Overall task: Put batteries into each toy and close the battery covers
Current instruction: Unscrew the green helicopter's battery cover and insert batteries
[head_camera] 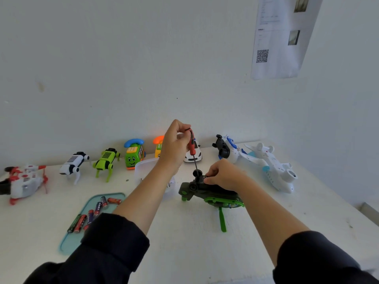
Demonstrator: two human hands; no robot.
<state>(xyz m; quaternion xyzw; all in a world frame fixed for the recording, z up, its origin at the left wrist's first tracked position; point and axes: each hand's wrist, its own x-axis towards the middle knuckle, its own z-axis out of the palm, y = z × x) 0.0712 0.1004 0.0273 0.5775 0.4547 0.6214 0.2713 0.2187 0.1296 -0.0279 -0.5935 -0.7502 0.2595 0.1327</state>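
right hand holds green toy; left hand grips screwdriver above.

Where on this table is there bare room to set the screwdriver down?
Bare table lies right of the green helicopter, in front of the white plane. Another bare patch lies between the red helicopter and the battery tray. The back row along the wall is crowded with toys.

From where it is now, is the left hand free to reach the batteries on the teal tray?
Probably not yet. The left hand grips the red screwdriver, its tip down at the green helicopter. The batteries lie uncovered on the teal tray, just beside that forearm, so reach looks easy once the screwdriver is set down.
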